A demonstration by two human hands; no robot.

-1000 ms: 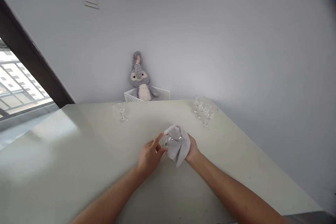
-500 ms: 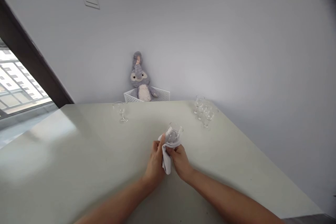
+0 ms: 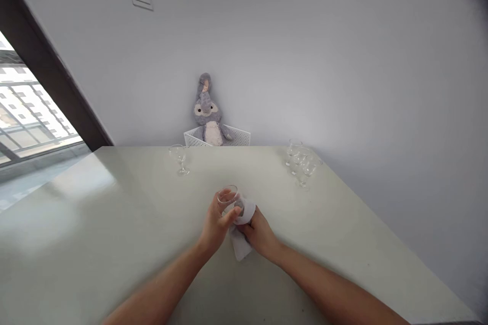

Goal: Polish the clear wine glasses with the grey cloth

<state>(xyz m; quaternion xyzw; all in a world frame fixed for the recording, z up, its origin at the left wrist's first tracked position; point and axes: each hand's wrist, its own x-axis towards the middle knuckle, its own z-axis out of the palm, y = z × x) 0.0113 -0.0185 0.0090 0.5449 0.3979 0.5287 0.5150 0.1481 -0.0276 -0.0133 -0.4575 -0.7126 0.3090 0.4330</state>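
My left hand (image 3: 215,223) is closed round a small clear stemmed glass (image 3: 227,198), held upright above the pale table (image 3: 114,223). My right hand (image 3: 259,231) is closed on a white cloth (image 3: 242,221) that touches the glass on its right side and hangs down under both hands. The glass stem is hidden by my fingers and the cloth.
One stemmed glass (image 3: 179,158) stands alone at the table's far left. A cluster of several glasses (image 3: 302,161) stands at the far right. A grey plush rabbit (image 3: 208,111) sits in a white mesh basket (image 3: 238,137) behind the table's far edge. A window (image 3: 26,111) is at left.
The cloth came off the bowl of the glass and now lies beside and below it. My left hand took the glass and shifted it slightly left.
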